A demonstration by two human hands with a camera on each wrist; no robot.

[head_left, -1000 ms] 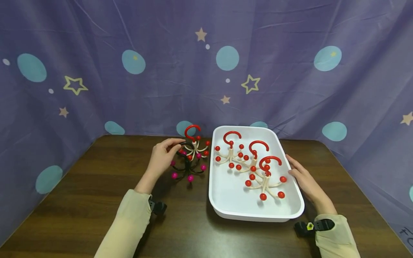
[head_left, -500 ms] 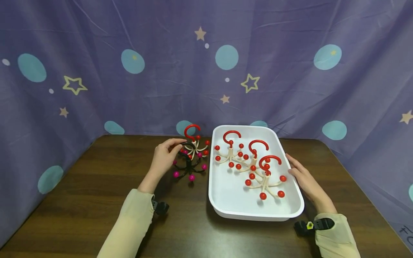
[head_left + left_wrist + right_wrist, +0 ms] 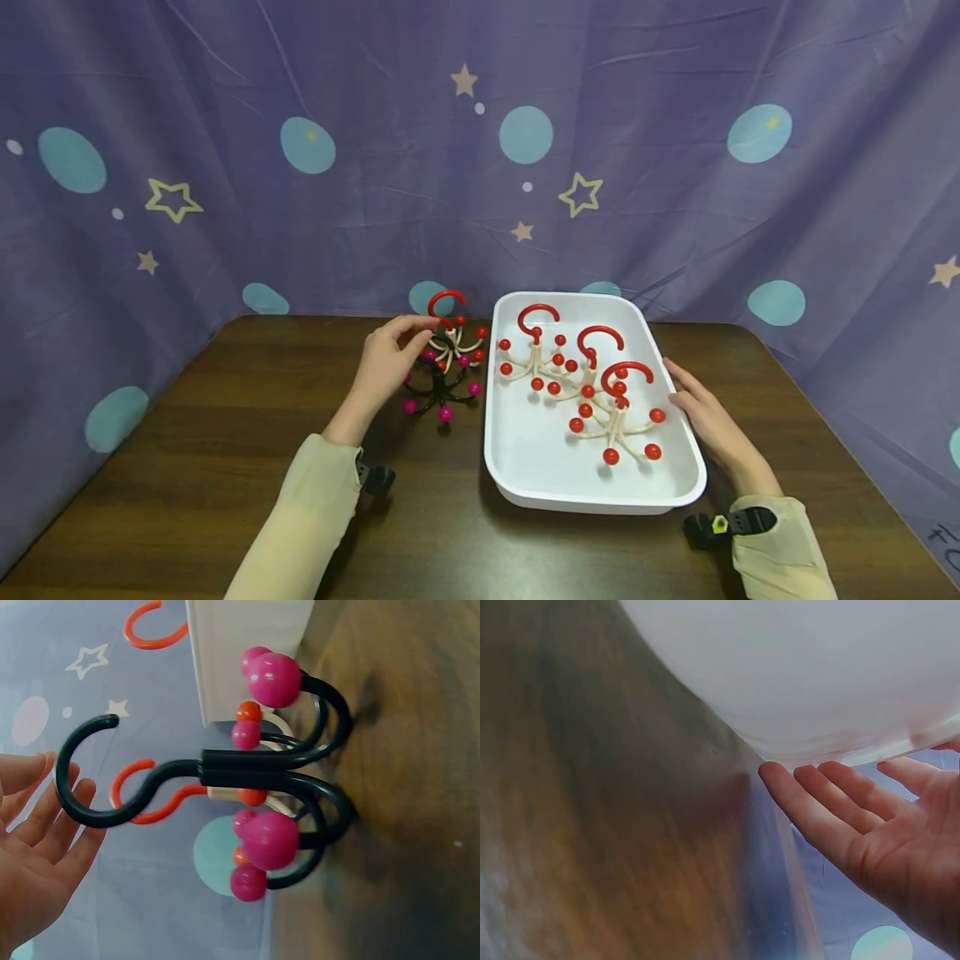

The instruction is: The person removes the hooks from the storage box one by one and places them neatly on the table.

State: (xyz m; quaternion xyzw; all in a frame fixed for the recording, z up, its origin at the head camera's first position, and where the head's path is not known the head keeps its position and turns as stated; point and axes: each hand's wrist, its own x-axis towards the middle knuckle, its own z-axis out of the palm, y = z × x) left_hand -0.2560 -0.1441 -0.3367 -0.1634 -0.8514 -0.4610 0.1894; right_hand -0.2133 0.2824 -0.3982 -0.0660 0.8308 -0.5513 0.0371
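A black claw-shaped hanger (image 3: pixel 439 385) with pink balls on its arm ends stands upright on the table, its curved hook (image 3: pixel 94 817) at the top. My left hand (image 3: pixel 382 367) is beside that hook with its fingers spread loosely; in the left wrist view the fingers do not grip it, and light contact cannot be told. Behind stands a cream hanger (image 3: pixel 452 339) with red balls and a red hook. My right hand (image 3: pixel 708 421) rests its extended fingertips (image 3: pixel 776 774) against the right side of the white tray (image 3: pixel 592 502). Three cream-and-red hangers (image 3: pixel 618 427) stand in the tray.
The brown wooden table (image 3: pixel 420 533) carries everything, and the tray is right of its middle. A purple curtain (image 3: pixel 390 167) with stars and dots hangs behind the table's far edge. Bare tray floor (image 3: pixel 532 450) shows at its front left.
The black hanger shifted slightly to the right and came to a stand. My left hand let go of its hook and rose a little, fingers loosening. The right hand stayed at the tray.
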